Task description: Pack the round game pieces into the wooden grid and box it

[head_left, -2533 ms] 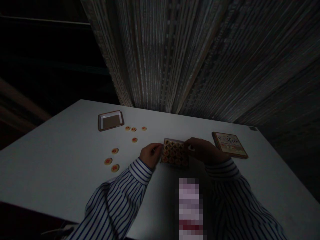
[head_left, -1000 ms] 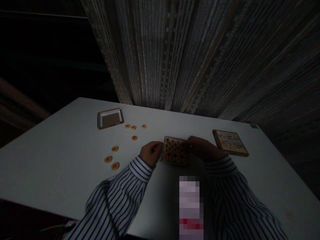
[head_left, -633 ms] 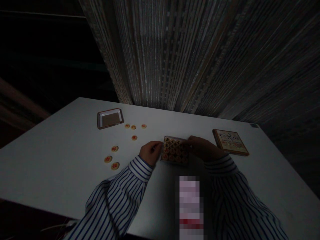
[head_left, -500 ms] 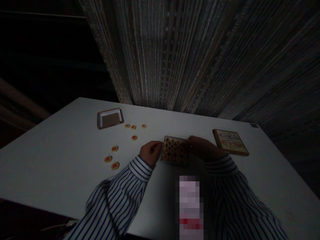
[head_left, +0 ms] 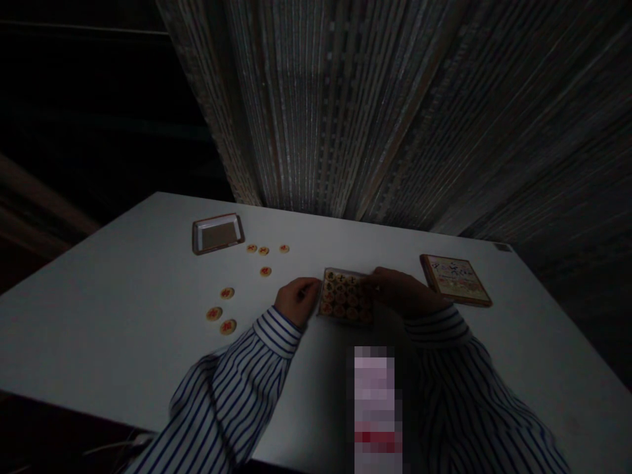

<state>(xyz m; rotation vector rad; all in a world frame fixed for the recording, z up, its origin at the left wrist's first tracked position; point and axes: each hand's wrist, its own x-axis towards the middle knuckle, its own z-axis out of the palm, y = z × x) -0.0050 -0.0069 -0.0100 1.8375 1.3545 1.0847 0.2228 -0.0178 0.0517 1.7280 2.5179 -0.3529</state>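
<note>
A small box (head_left: 320,311) filled with rows of round Chinese chess pieces (head_left: 340,296) lies on the table in front of me. My left hand (head_left: 297,299) is closed, its thumb and fingertips pinching the box's left edge. From the right, my right hand (head_left: 402,289) reaches over the box with its fingers bent down on the upper right pieces. Whether a piece is between those fingertips is hidden by the hand and shadow. Several loose pieces with red characters, such as one piece (head_left: 228,326), lie to the left of my left hand.
An open tray-like box part (head_left: 197,247), empty inside, sits at the back left of the white table (head_left: 123,296). At the right lies a flat box lid (head_left: 457,280) with a printed picture. A striped curtain (head_left: 306,118) hangs behind the table's far edge.
</note>
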